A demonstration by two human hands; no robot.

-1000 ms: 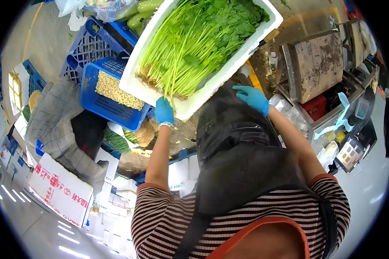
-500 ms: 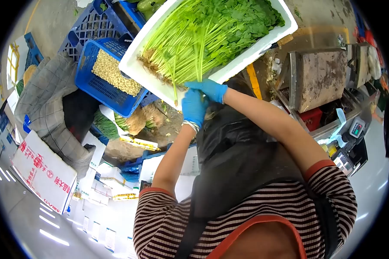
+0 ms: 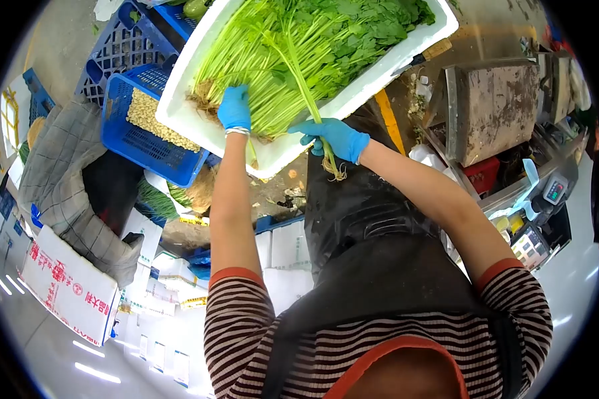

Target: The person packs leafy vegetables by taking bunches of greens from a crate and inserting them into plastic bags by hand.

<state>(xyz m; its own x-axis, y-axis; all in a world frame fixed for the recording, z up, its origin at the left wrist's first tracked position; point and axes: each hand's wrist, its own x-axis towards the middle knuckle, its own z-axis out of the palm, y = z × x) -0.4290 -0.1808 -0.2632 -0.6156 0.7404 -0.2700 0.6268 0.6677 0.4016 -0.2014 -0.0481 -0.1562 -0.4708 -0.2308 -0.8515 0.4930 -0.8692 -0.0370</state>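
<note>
A white foam box (image 3: 170, 110) is filled with a pile of leafy celery (image 3: 279, 86), its brown roots towards the left and its leaves towards the right. In my blue-gloved right hand (image 3: 339, 138), at the box's near edge, is a slender celery bunch (image 3: 303, 83). Pale roots hang below that hand, and the stems slant up over the pile. My left hand (image 3: 235, 110), also gloved in blue, reaches into the box near the root ends. Its fingers are closed on celery there, with the fingertips partly hidden.
Left of the box stands a blue basket (image 3: 120, 130) of pale kernels, beside a person in a grey checked garment (image 3: 66, 159). A printed white carton (image 3: 70, 286) lies lower left. On the right are a worn wooden block (image 3: 499, 110) and a device with a keypad (image 3: 552, 191).
My hands have moved apart. The left went up and left to the root ends; the right shifted slightly right with the celery bunch, whose roots now show below it.
</note>
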